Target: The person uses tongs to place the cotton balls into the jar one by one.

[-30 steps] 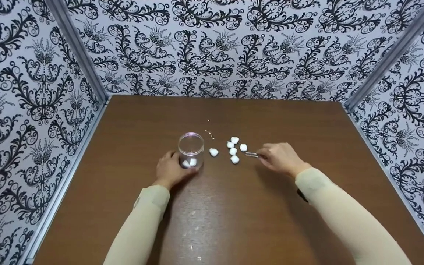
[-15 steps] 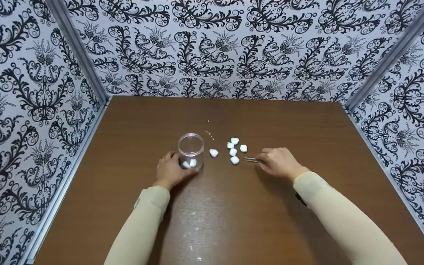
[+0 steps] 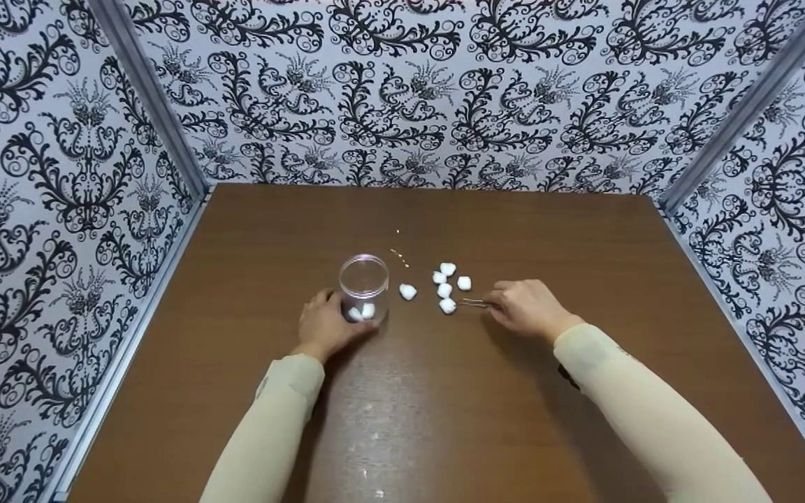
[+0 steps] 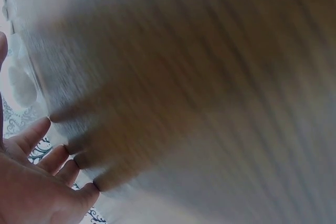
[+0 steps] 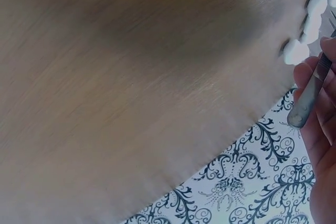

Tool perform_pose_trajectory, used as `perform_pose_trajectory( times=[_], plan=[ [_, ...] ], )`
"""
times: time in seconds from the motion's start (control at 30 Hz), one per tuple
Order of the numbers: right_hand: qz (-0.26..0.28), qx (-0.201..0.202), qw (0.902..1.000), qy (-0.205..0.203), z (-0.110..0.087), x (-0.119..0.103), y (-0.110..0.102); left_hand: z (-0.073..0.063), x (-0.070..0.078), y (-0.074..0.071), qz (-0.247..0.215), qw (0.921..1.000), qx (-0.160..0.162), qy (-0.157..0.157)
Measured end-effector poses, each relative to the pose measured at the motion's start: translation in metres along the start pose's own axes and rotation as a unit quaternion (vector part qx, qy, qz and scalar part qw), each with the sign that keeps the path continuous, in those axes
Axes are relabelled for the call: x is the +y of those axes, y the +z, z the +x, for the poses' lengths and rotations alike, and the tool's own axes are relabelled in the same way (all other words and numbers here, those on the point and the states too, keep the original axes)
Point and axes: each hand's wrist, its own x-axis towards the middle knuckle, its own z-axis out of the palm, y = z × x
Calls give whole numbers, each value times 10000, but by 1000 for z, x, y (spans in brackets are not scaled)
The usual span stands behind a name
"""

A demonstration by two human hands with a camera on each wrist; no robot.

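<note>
My left hand (image 3: 325, 323) is curled around the lower part of a clear jar (image 3: 364, 276), with thumb and fingers on either side. Inside the jar lie a few white cotton balls (image 3: 367, 310). With my right hand (image 3: 530, 307) I pinch metal tweezers (image 3: 472, 302), whose spread tips point left, right at the nearest cotton ball (image 3: 447, 306). The tweezers' broad rear end (image 5: 300, 114) sticks out of the fingers in the right wrist view. In the left wrist view, the fingertips (image 4: 39, 131) touch the tabletop.
Several more cotton balls (image 3: 444, 289) form a loose cluster between the hands, and a single cotton ball (image 3: 407, 292) lies nearer the jar. Tiny pale specks (image 3: 400, 257) dot the brown table (image 3: 291, 223) behind it. Patterned walls (image 3: 402, 105) enclose the back and sides.
My right hand has come slightly toward me, bringing the tweezers from beside the right-hand cotton ball down to the nearest one. The left hand and jar stay put.
</note>
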Motion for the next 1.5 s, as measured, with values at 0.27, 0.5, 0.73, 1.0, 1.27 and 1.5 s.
perform_pose_trajectory(
  times=[0.27,0.5,0.73,1.0,1.27,1.5],
  plan=[
    [70,-88,9999,-106,6,-5,4,-1,-1,0,10,10000,-70,-50],
    [67,-168,9997,-139,8,-6,8,0,1,-2,10,10000,-77,-57],
    [60,-207,9997,-87,9,-6,9,0,1,-2,0,10000,-39,-25],
    [8,-238,9997,-83,11,-9,9,0,0,-1,-1,10000,-54,-14],
    [-90,-266,9996,-45,11,-9,10,0,-1,-2,16,10000,-31,63],
    [-148,-280,9995,-47,13,-8,10,0,-2,0,56,9999,-68,107]
  ],
)
